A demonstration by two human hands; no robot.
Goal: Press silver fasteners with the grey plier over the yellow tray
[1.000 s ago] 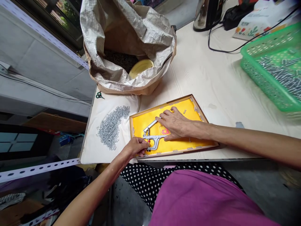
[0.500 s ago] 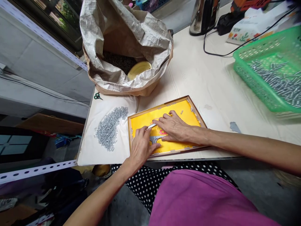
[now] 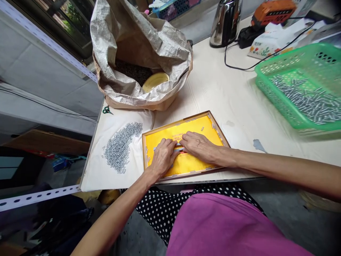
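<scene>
My left hand (image 3: 163,158) is closed over the left half of a shallow tray (image 3: 211,122) with a yellow lining. Its fingertips pinch a thin grey piece (image 3: 181,149) whose kind I cannot make out. Opposite it, my right hand (image 3: 199,147) has bent fingers, with the tips closed at the other end of that piece. The hands almost meet, and their fingers hide most of what lies between. Small metal pins (image 3: 202,128) lie on the lining and along the tray's edges. Beside the tray, a heap of small metal pins (image 3: 121,147) rests on a white cloth (image 3: 93,174).
Behind the tray stands a big woven sack (image 3: 144,101) with dark contents and a yellow dish (image 3: 157,81). A green basket (image 3: 290,110) of metal pins is at the right. Small scissors (image 3: 107,110), a kettle (image 3: 223,25) and a black cord (image 3: 239,68) are also on the table.
My hands have drawn closer together, with the fingers curled more tightly around the grey piece. It showed wider between them before. The view has shifted slightly.
</scene>
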